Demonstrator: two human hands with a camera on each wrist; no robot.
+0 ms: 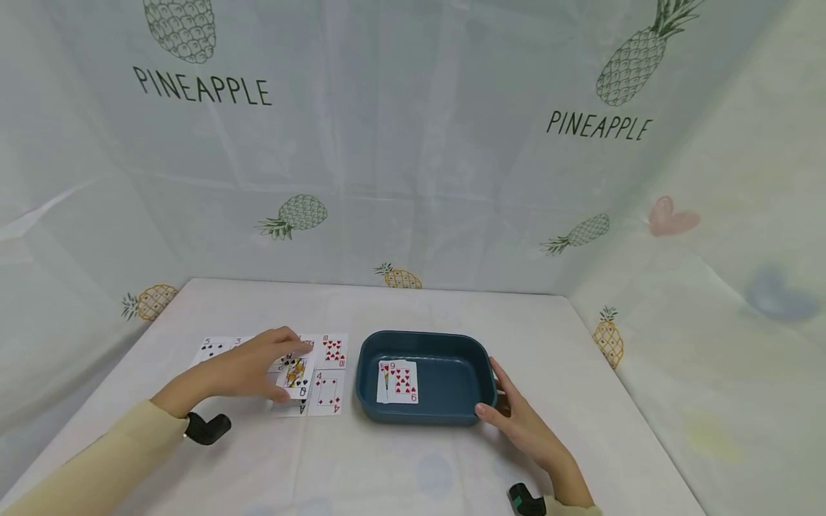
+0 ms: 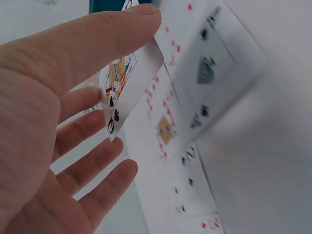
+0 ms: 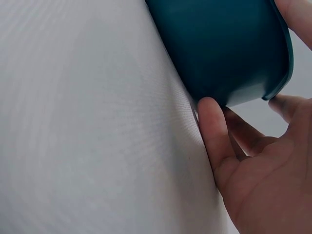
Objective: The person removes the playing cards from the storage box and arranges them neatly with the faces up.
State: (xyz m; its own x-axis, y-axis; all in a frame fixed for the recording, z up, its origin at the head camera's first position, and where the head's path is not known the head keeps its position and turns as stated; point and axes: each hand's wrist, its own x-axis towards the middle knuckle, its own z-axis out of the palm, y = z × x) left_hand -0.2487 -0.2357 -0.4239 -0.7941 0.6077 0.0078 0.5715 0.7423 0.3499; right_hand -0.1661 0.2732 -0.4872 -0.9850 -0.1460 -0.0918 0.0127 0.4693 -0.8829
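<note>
My left hand (image 1: pixel 248 365) pinches a queen of spades (image 1: pixel 295 376) between thumb and index finger, tilted above the laid-out cards. In the left wrist view the queen (image 2: pixel 119 80) stands on edge under the thumb, while the other fingers spread loosely. Below it lie face-up playing cards, among them a four of diamonds (image 1: pixel 325 394), a ten of hearts (image 1: pixel 333 350) and a spade card (image 2: pixel 209 73). My right hand (image 1: pixel 525 430) grips the right end of a dark teal tray (image 1: pixel 452 380), thumb at the front corner. Overlapping heart cards (image 1: pixel 403 383) lie in the tray's left part.
The cards form rows left of the tray, with a five (image 1: pixel 211 349) at the far left, and the left hand covers several of them. A white cloth covers the table (image 1: pixel 381 459). Pineapple-print curtains (image 1: pixel 413 158) enclose its back and sides.
</note>
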